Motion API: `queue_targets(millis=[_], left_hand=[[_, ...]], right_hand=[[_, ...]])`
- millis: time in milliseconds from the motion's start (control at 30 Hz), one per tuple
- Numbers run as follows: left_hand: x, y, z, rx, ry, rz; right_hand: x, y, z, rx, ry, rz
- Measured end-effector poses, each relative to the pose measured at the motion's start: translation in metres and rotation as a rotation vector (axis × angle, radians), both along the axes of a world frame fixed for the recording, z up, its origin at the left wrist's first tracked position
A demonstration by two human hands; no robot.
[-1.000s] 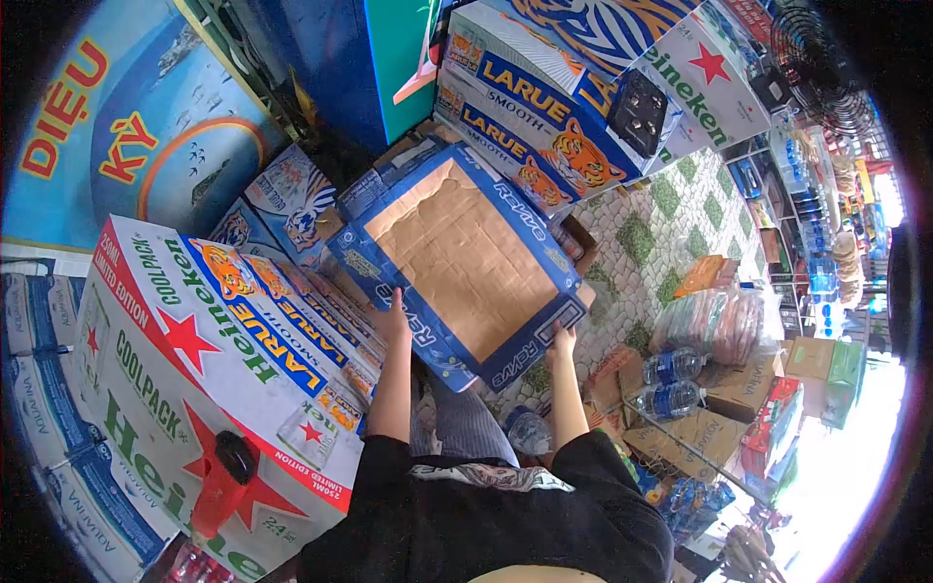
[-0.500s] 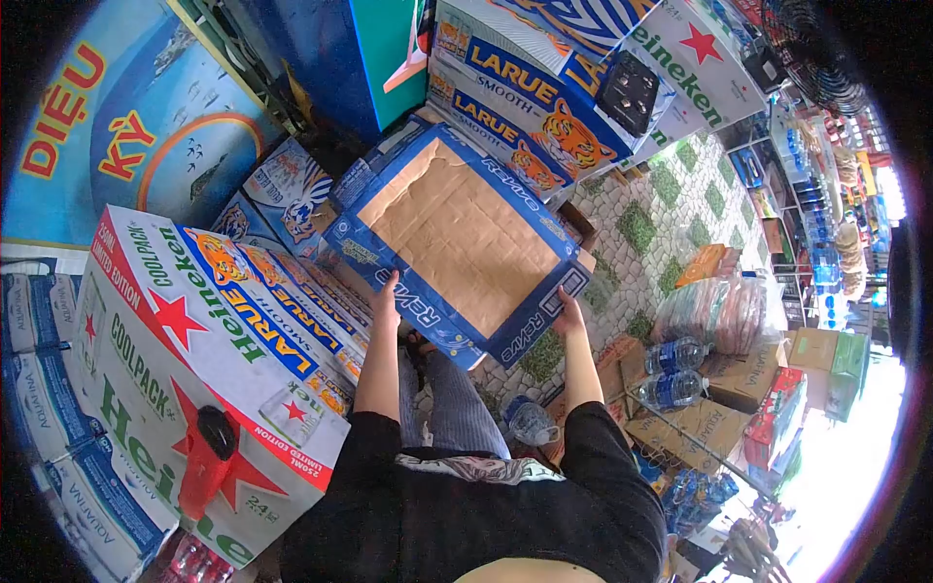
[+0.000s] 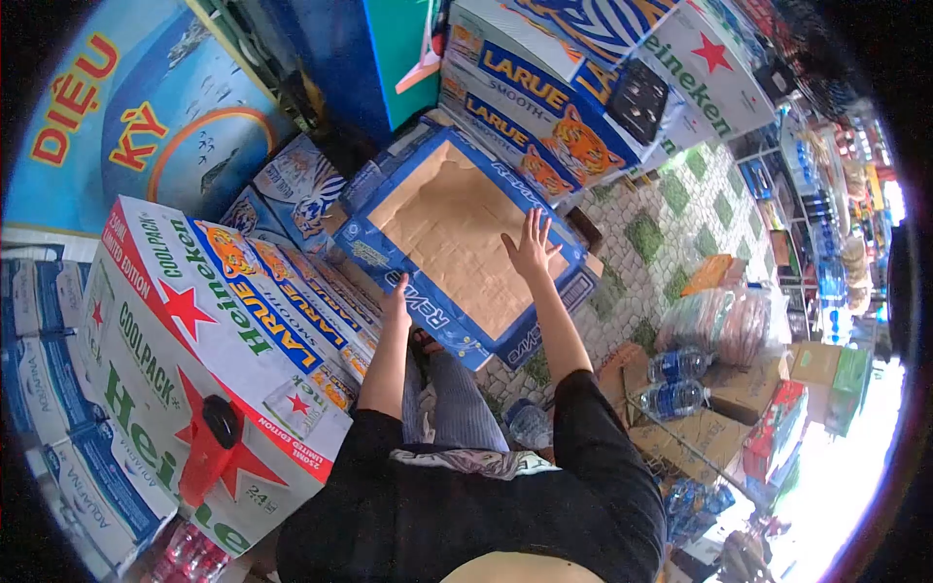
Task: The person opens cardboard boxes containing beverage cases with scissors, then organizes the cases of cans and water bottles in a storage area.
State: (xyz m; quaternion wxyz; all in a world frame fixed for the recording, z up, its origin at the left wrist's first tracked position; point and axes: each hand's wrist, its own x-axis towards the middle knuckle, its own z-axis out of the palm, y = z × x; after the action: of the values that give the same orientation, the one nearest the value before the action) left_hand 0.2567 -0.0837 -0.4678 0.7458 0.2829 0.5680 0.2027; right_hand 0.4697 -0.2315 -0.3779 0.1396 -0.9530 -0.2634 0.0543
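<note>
In front of me is a blue Revive cardboard box [image 3: 442, 238] with a bare brown cardboard panel inside its printed blue border. My left hand [image 3: 397, 299] grips the near left edge, thumb up on the rim and the other fingers hidden beneath. Over the right part of the box is my right hand [image 3: 532, 251], open with its fingers spread, palm down at the brown panel and the blue border.
Heineken cartons [image 3: 243, 379] and Larue cartons [image 3: 292, 316] are stacked on the left. More Larue cartons [image 3: 525, 107] stand behind the box. A red object with a black top [image 3: 209, 452] rests against the Heineken carton. Water bottles [image 3: 677, 367] and brown cartons [image 3: 695, 437] lie at right.
My right hand has left the box's right corner and moved up and left over its top, fingers spreading. My left hand keeps its hold on the near edge.
</note>
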Motion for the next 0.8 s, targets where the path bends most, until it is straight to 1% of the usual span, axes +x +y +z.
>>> queue_targets(millis=[33, 67, 100, 133, 200, 233, 267, 333, 367, 433, 467, 533, 567, 600, 633, 667, 700, 733, 800], left_hand=[[0.003, -0.004, 0.027, 0.019, 0.082, 0.029], [0.002, -0.005, 0.023, 0.065, 0.02, 0.073], [0.0, 0.0, 0.032, 0.075, 0.072, 0.032], [-0.004, 0.003, 0.041, 0.081, 0.124, -0.009], [-0.013, 0.009, 0.006, 0.033, 0.127, -0.067], [-0.01, 0.005, 0.008, 0.044, 0.059, 0.007], [-0.008, 0.003, 0.011, 0.089, 0.086, 0.042], [-0.009, 0.002, 0.012, 0.022, 0.293, 0.03], [-0.008, -0.004, 0.013, 0.013, 0.296, 0.033], [-0.009, -0.012, 0.019, 0.417, 0.261, 0.067], [-0.015, -0.008, 0.006, 0.553, 0.406, -0.099], [-0.006, -0.008, 0.057, 0.705, 0.722, -0.336], [-0.004, -0.009, 0.065, 0.915, 0.733, -0.385], [0.002, -0.008, 0.073, 1.055, 0.723, -0.369], [0.008, -0.007, 0.077, 0.936, 0.789, -0.494], [0.014, -0.007, 0.081, 0.807, 0.848, -0.618], [0.019, -0.007, 0.088, 0.984, 0.807, -0.591], [0.026, -0.007, 0.089, 0.975, 0.812, -0.582], [0.039, -0.008, 0.086, 1.274, 1.041, -1.194]], right_hand=[[0.003, 0.012, 0.001, -0.097, 0.132, -0.043], [0.005, 0.024, 0.002, -0.195, 0.266, -0.085], [0.018, 0.022, -0.056, -0.315, 0.192, 0.08], [0.015, 0.025, -0.055, -0.312, 0.2, 0.094], [0.01, 0.032, -0.043, -0.298, 0.202, 0.021], [0.014, 0.033, -0.052, -0.308, 0.189, 0.092], [0.017, 0.032, -0.061, -0.31, 0.202, 0.089], [0.021, 0.035, -0.035, -0.427, 0.284, 0.176], [0.021, 0.037, -0.034, -0.476, 0.292, 0.174], [0.022, 0.043, -0.036, -0.518, 0.296, 0.154], [0.02, 0.045, -0.037, -0.551, 0.3, 0.124], [0.021, 0.041, -0.048, -0.552, 0.291, 0.128], [0.025, 0.038, -0.062, -0.561, 0.268, 0.098], [0.025, 0.038, -0.071, -0.571, 0.244, 0.068], [0.021, 0.045, -0.042, -0.637, 0.317, 0.146], [0.018, 0.045, -0.042, -0.644, 0.323, 0.155], [0.02, 0.045, -0.042, -0.647, 0.336, 0.133], [0.023, 0.048, -0.042, -0.649, 0.344, 0.113], [0.026, 0.049, -0.042, -0.696, 0.38, 0.128]])
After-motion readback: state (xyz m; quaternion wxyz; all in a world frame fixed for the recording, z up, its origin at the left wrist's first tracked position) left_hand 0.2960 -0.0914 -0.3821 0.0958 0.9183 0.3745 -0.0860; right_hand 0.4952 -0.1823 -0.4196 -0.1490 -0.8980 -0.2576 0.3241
